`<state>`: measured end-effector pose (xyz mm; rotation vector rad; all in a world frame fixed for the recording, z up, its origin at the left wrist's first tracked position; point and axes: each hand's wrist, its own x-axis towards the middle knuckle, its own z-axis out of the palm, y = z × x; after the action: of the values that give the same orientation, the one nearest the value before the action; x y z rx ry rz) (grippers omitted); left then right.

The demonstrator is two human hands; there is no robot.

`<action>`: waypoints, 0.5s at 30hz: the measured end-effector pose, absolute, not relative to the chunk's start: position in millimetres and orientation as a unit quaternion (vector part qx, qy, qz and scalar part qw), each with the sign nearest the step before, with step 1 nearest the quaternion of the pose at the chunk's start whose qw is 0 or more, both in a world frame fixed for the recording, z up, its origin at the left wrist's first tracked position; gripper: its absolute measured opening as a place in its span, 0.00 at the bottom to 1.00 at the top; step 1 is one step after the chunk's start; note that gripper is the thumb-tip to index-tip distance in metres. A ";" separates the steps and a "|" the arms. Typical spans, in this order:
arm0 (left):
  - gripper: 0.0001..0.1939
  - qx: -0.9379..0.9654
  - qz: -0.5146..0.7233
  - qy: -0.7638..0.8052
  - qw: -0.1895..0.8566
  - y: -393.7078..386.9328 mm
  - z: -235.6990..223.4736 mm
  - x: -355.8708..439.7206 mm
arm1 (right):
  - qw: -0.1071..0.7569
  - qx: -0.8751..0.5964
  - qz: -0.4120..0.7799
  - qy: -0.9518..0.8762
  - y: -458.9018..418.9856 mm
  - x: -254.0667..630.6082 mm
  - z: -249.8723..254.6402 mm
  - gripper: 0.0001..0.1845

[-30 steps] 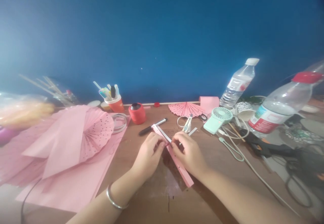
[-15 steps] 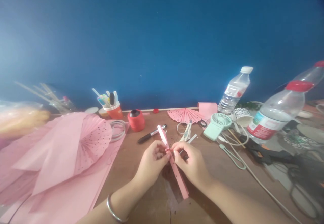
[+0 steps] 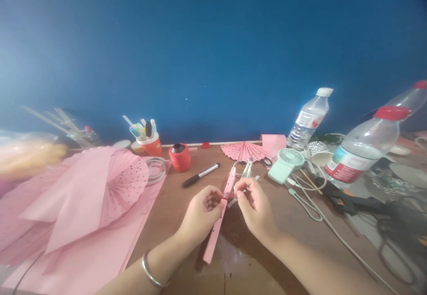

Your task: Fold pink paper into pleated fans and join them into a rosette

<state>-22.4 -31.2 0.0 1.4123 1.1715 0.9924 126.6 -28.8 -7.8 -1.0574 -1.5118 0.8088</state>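
Observation:
My left hand (image 3: 200, 215) is closed on a narrow folded strip of pink paper (image 3: 214, 237), pinching it around the middle. The strip has small dark dots along it and slants from lower left to upper right. A thin reddish band (image 3: 228, 196) crosses it by my left fingertips; its material is too small to make out. Just right of the strip, my right hand (image 3: 256, 210) is pinched shut close to the band's end. What lies between those fingertips is hidden. White-handled scissors (image 3: 247, 169) rest behind my right hand.
Dotted pink paper fans (image 3: 128, 181) and sheets cover the left side. A black marker (image 3: 200, 175), red tape roll (image 3: 180, 157), and cup of pens (image 3: 150, 145) stand behind. To the right are a mint handheld fan (image 3: 286, 165), cables, and bottles (image 3: 360, 150).
The pink strip has swung from slanting down to the right to slanting down to the left. My right fingers have moved off the strip, slightly right and upward.

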 end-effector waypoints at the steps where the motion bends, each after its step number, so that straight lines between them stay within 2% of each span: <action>1: 0.05 0.587 0.411 0.486 0.501 -31.2 0.4 -22.4 | 0.539 -0.442 0.345 -0.629 -28.5 126.9 -8.2 0.03; 5: 0.05 0.587 0.417 0.487 0.494 -30.6 1.2 -23.6 | 0.552 -0.439 0.364 -0.608 -27.3 128.4 -8.7 0.05; 9: 0.05 0.585 0.429 0.478 0.495 -29.2 1.1 -25.3 | 0.514 -0.416 0.357 -0.660 -26.1 127.8 -6.0 0.15; 13: 0.05 0.577 0.439 0.465 0.508 -28.0 0.7 -25.8 | 0.483 -0.425 0.306 -0.702 -23.2 126.5 -4.9 0.06; 15: 0.05 0.571 0.442 0.470 0.508 -27.3 0.2 -25.9 | 0.486 -0.440 0.286 -0.700 -21.9 126.7 -5.7 0.08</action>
<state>-25.9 -27.3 0.2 1.3769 1.1316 1.0650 126.7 -21.9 -5.7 -1.0699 -1.7024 0.6952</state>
